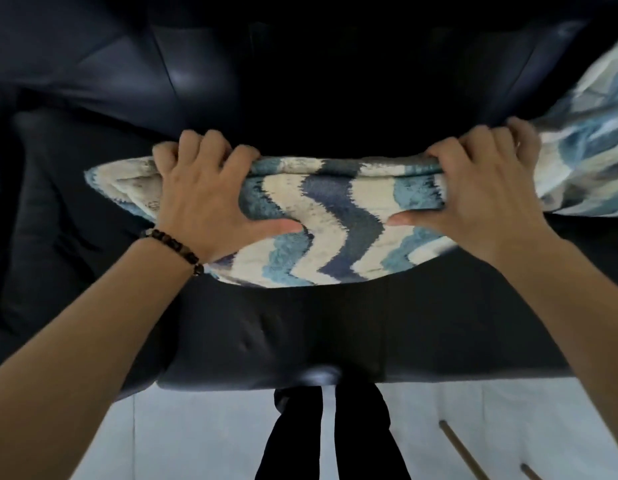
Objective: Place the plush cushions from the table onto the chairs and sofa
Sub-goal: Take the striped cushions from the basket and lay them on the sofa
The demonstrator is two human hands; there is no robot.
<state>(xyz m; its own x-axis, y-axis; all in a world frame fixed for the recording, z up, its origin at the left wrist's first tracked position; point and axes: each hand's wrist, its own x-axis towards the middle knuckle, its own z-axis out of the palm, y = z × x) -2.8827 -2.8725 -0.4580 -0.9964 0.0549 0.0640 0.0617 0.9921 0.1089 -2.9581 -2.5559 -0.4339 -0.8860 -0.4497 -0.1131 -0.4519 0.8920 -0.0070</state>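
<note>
A plush cushion [335, 220] with blue, navy and cream zigzag stripes lies over the seat of a dark leather sofa [266, 327]. My left hand [203, 199] grips its upper left edge, thumb pressed into the front face. My right hand [480, 188] grips the upper right edge the same way. A second cushion [588, 143] of the same pattern leans against the sofa back at the right, partly behind my right hand.
The sofa's backrest [162, 64] fills the top of the view and its armrest [40, 202] stands at the left. Pale floor tiles [196, 438] show below the seat edge, with my dark trouser legs [335, 438] and two thin wooden legs [463, 448] at the lower right.
</note>
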